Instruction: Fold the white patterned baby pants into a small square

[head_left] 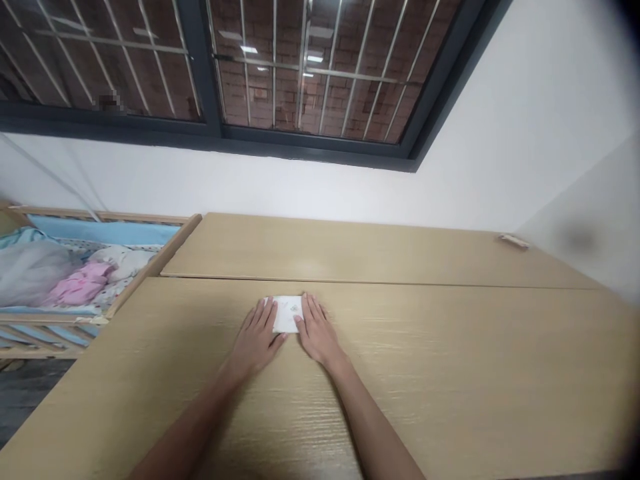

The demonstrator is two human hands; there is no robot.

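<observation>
A small white square [287, 314] with a faint greenish print lies flat on the wooden tabletop [450, 373]. It looks like folded cloth or paper; I cannot tell which. My left hand [256, 337] rests over its left edge, fingers stretched out and pointing away from me. On the opposite edge lies my right hand [316, 330], also flat, its thumb on the white surface. Both hands press down from above and neither grips anything. The fingers cover the square's two sides, while its middle shows between them.
Behind the tabletop runs a second wooden panel [325, 250] against the white wall, with a small pale object [514, 241] at its right end. To the left stands a wooden crib [150, 283] with a pink cloth [83, 283] inside. Above is a dark-framed, barred window [320, 143].
</observation>
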